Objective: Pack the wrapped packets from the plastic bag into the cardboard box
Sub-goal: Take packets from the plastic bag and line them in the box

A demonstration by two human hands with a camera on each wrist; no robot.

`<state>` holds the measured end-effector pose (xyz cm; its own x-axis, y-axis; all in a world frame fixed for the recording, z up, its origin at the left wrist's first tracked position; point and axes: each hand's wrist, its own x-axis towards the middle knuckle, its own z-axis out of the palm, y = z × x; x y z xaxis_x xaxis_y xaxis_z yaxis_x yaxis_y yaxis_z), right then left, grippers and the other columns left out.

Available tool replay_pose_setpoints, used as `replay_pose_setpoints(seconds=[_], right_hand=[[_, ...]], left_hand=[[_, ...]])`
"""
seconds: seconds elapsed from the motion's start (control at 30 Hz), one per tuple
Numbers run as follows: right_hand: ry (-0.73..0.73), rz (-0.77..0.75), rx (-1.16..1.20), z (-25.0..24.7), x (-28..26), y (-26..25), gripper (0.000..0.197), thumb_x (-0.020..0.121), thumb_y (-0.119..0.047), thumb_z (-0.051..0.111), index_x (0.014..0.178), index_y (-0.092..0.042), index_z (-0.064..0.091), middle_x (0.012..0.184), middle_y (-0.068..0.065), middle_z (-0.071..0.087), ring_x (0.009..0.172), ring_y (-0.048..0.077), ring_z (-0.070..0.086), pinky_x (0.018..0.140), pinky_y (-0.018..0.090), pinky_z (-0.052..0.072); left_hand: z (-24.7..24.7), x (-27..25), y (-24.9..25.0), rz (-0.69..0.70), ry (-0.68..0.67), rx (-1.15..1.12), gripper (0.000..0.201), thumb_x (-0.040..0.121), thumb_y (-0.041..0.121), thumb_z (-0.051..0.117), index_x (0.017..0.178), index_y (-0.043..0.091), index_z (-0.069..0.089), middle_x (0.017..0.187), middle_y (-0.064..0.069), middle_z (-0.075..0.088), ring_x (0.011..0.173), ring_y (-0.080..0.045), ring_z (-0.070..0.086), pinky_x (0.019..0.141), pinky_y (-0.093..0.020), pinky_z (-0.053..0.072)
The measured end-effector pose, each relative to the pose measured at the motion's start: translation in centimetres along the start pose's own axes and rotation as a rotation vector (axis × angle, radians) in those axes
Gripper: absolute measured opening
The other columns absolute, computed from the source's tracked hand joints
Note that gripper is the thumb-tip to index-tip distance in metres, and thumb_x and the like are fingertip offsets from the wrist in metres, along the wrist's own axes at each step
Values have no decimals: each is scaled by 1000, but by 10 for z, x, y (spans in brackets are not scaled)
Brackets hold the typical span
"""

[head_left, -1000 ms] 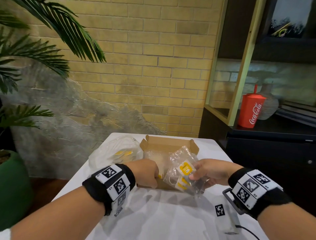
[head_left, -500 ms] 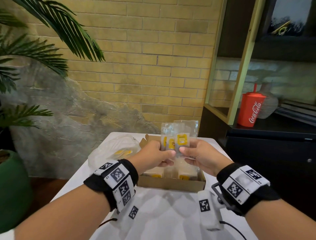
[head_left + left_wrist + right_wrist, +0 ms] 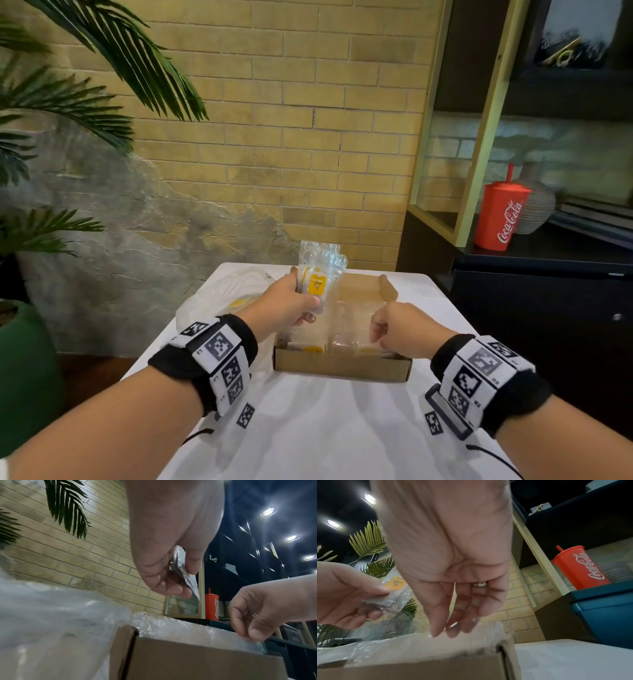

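Behind the white surface (image 3: 308,428) ran a yellow brick wall, with palm fronds to your left and a red cup (image 3: 501,216) on a dark shelf to your right. Your left hand (image 3: 287,303) pinched a small bunch of wrapped packets (image 3: 317,274) by their lower ends, so their long axis stood nearly upright, above the far left corner of the cardboard box (image 3: 342,368). That left hand was the only one carrying anything, so it sat nearest to the coming drop, which I judge would go down and slightly right into the box.

Your right hand (image 3: 397,330) hovered over the box's near right part, fingers loosely curled and pointing down, gripping nothing; the right wrist view showed the fingertips (image 3: 452,630) just above the clear wrap lying inside.

Several packets already lay flat in the box, yellow labels showing along its near wall. The plastic bag (image 3: 222,298) slumped on the surface just left of the box, with a bit of yellow visible through it, so I judge some packets remained there.
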<state>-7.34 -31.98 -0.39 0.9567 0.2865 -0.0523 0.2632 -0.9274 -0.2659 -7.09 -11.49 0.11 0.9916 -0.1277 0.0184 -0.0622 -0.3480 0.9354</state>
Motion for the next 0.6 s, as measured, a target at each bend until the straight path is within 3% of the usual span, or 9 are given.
replay_pose_setpoints(seconds=[0.07, 0.17, 0.23, 0.3, 0.43, 0.53, 0.6], right_hand=[[-13, 11, -47, 4, 1, -4, 22, 83, -3, 55, 91, -22, 64, 88, -5, 54, 82, 15, 51, 59, 16, 39], [-16, 6, -145, 6, 0, -6, 21, 84, -1, 52, 88, -18, 63, 93, 2, 58, 81, 17, 51, 70, 21, 40], [-6, 20, -176, 5, -1, -5, 21, 82, 0, 53, 72, -18, 58, 87, 1, 57, 79, 18, 51, 67, 20, 41], [1, 43, -174, 4, -1, -2, 25, 80, -1, 59, 64, -19, 52, 85, 0, 56, 78, 18, 51, 65, 19, 41], [5, 55, -176, 4, 1, 4, 13, 80, -2, 61, 79, -16, 60, 86, 0, 57, 78, 16, 50, 66, 18, 42], [9, 46, -169, 4, 1, 7, 14, 80, -2, 61, 87, -13, 66, 87, 0, 57, 80, 16, 50, 72, 20, 44], [3, 45, -170, 5, 1, 9, 15, 80, -2, 61, 87, -13, 67, 87, 0, 58, 80, 16, 51, 72, 21, 45]], left_hand=[[0, 0, -2, -32, -61, 74, 12, 88, 13, 60, 96, 11, 50, 95, -10, 63, 76, -18, 61, 71, -31, 50], [0, -3, -6, -87, -168, 220, 22, 77, 23, 66, 87, 12, 50, 87, -7, 58, 81, -23, 60, 86, -39, 49], [-1, -3, -11, -134, -190, 306, 23, 74, 28, 67, 83, 15, 49, 87, -7, 56, 84, -26, 61, 87, -38, 50], [-1, -3, -15, -161, -169, 333, 18, 80, 28, 65, 85, 20, 49, 91, -4, 59, 92, -25, 64, 88, -38, 53], [2, -6, -12, -188, -175, 310, 10, 92, 23, 55, 98, 22, 47, 97, 0, 66, 82, -11, 65, 70, -23, 50], [3, -7, -12, -187, -188, 294, 15, 93, 21, 54, 107, 19, 49, 108, -6, 69, 91, -16, 68, 81, -30, 53], [3, -5, -14, -192, -178, 303, 11, 92, 21, 56, 100, 22, 49, 105, -5, 69, 93, -17, 68, 88, -34, 53]])
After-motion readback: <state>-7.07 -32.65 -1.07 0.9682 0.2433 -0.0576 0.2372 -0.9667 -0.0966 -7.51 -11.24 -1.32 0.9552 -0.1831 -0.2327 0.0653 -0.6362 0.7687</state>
